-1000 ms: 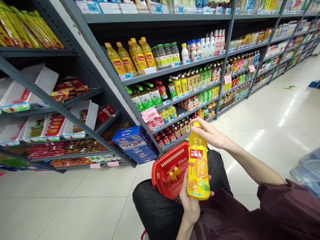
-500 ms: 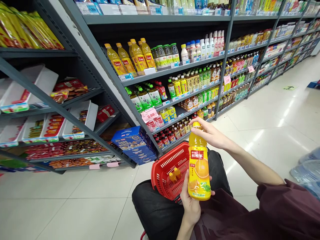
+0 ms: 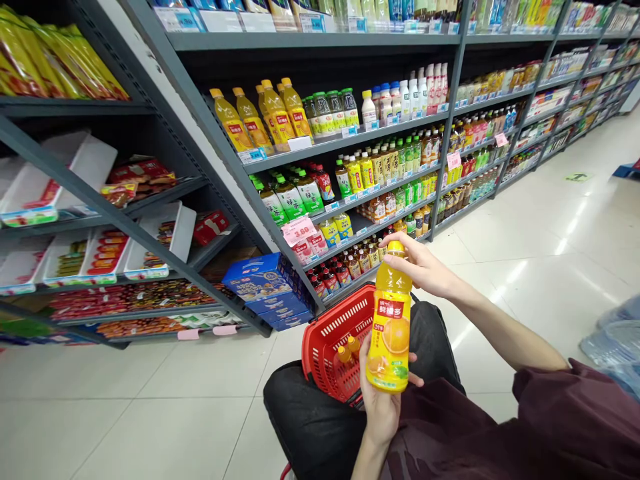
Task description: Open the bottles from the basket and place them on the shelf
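A yellow orange-juice bottle [image 3: 391, 327] with a red label patch stands upright in front of me. My left hand [image 3: 381, 407] grips its lower part from below, fingers wrapped round it. My right hand [image 3: 423, 267] reaches in from the right and pinches the yellow cap at the top. Just behind the bottle a red plastic basket [image 3: 327, 337] rests on my black-trousered lap, with two orange-capped bottles [image 3: 349, 348] lying inside it.
Grey shelving [image 3: 350, 140] full of drink bottles runs along the left and back; more of the same yellow juice bottles [image 3: 260, 117] stand on an upper shelf. Blue cartons [image 3: 265, 287] sit at floor level. Light tiled aisle floor [image 3: 540, 247] stretches to the right.
The bottle has tipped slightly, its base swinging left toward the basket, and both hands have shifted a little left with it. The grip of each hand is unchanged.
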Demonstrator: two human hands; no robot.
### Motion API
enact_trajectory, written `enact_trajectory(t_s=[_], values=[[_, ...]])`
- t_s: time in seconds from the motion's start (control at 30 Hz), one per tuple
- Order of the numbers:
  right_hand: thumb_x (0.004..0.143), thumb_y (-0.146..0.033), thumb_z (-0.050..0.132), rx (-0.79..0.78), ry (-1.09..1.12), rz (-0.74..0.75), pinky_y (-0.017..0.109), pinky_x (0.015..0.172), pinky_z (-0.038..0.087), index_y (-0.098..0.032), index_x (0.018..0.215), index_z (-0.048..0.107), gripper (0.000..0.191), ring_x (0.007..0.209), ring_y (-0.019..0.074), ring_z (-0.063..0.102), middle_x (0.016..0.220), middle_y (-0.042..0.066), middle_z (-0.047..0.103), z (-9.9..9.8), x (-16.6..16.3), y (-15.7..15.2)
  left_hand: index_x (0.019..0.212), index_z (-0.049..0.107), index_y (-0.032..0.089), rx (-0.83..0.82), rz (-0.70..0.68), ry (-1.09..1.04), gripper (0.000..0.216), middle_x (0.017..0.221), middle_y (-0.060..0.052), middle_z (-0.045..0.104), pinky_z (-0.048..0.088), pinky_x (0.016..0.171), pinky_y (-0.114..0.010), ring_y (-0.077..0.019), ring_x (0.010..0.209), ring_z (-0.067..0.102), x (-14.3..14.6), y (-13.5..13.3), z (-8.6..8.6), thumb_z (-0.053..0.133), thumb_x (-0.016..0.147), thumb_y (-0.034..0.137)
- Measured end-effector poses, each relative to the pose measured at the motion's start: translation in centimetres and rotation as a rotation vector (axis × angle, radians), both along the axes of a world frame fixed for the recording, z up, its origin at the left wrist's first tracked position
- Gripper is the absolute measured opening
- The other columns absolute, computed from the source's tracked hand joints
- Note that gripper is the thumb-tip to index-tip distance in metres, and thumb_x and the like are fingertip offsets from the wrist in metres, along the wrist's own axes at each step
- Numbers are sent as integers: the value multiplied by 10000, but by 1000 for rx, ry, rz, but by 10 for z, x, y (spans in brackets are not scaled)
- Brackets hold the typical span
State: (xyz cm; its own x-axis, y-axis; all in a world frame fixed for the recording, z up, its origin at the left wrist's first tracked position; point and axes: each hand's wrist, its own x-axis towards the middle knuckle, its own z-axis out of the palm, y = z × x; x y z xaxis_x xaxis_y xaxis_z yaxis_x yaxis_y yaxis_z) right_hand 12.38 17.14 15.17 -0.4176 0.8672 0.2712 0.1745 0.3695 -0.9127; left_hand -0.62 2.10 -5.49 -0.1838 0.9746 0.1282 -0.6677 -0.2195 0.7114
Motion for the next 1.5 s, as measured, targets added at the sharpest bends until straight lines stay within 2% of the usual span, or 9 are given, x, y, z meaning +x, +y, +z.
enact_trajectory(t_s=[0.13,0.27,0.57,0.73,0.93,1.07,1.3,1.43,1.5], values=[[904,-526,623,9,51,-13,172,666,412,-190,1241,551,482,791,56,524,982,12,583,-1,1,-1,1185,733,254,-85,-104,-106,349,946,-80,741,576,503,-186,-203,816,734,-5,7,15,769,903,457],[916,-500,586,-2,78,18,183,657,407,-214,1298,534,480,778,61,521,1019,16,588,-7,0,2,1098,791,268,-144,-161,-210,282,1005,-64,758,425,362,-92,-96,613,636,-10,9,24,817,864,421],[862,-475,531,43,24,-8,245,808,438,-191,1228,560,465,933,122,534,1108,42,593,-6,2,6,1037,788,240,-112,-13,-164,345,949,-66,752,503,463,-108,-131,717,694,-6,6,18,918,748,375],[884,-563,608,-10,34,35,231,775,448,-217,1259,494,523,870,101,541,1036,12,568,-10,1,7,1109,747,238,-56,108,-75,421,1004,-82,737,552,548,-142,-154,800,714,-8,6,15,917,748,374],[895,-578,665,10,45,69,237,826,490,-246,1333,463,586,907,102,604,1065,10,609,-14,1,7,1418,536,329,-75,141,35,854,1345,-126,638,619,635,-233,-195,887,731,-2,3,17,958,676,360],[869,-540,715,-41,112,100,262,866,536,-250,1346,436,625,954,116,644,1129,30,639,-12,-1,4,1400,527,266,-98,157,116,857,1389,-160,603,640,766,-270,-242,1017,735,1,1,21,960,664,339],[720,-374,857,-328,411,122,298,794,608,-277,1342,390,784,843,122,706,1114,20,666,-1,-9,-5,1198,645,220,24,426,220,591,1274,-143,691,628,887,-309,-255,1103,737,-1,6,14,941,693,307],[667,-322,885,-475,568,94,307,757,615,-253,1276,458,747,817,151,735,1017,4,704,2,-11,-4,954,714,201,177,561,447,190,1059,-109,791,631,876,-308,-223,1029,767,-6,6,24,841,812,199],[642,-308,891,-544,611,66,288,730,603,-218,1184,500,675,782,145,728,938,-2,712,3,-12,-2,884,732,235,304,637,591,157,951,-47,810,626,920,-350,-193,986,768,-9,5,34,770,844,88]])
